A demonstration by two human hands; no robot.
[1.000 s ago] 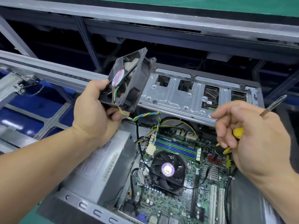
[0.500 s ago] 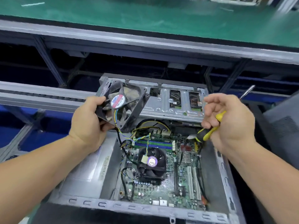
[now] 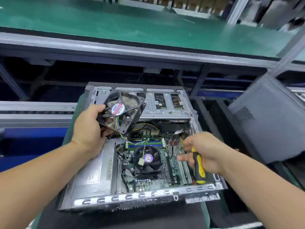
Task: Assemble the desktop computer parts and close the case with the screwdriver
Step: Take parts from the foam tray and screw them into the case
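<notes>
Two hands busy: left hand (image 3: 89, 129) grips case fan (image 3: 123, 114), right hand (image 3: 204, 151) holds screwdriver (image 3: 198, 166). Fan-mounting step; next, seat fan against open case (image 3: 148, 194).

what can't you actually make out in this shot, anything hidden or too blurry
Head view, the only one:
- Screwdriver tip: hidden behind the right hand; only the yellow and black handle shows.
- Case fan near-left edge: covered by the left hand.
- Where the fan's wires plug in: too small to tell.
- Power supply label: print blurred.
- Grey side panel: cut off by the right edge.
</notes>
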